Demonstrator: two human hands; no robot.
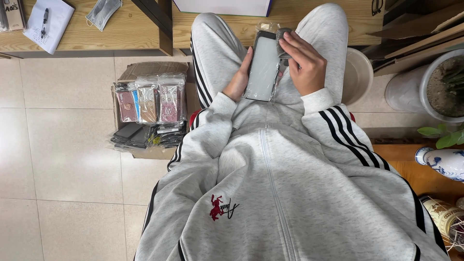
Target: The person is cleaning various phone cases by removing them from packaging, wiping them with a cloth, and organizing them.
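Pale floor tiles (72,159) lie beneath you, and an open cardboard box (145,72) of bagged phone cases (150,104) stands just beside your left leg. Over your lap, your left hand (239,79) cradles a phone case (263,67) in its clear sleeve from below, fingers wrapped around its edge. Your right hand (304,63) pinches a small grey ring piece (282,41) against the case's upper end. By the look of it, this one is in hand, with many in the box left.
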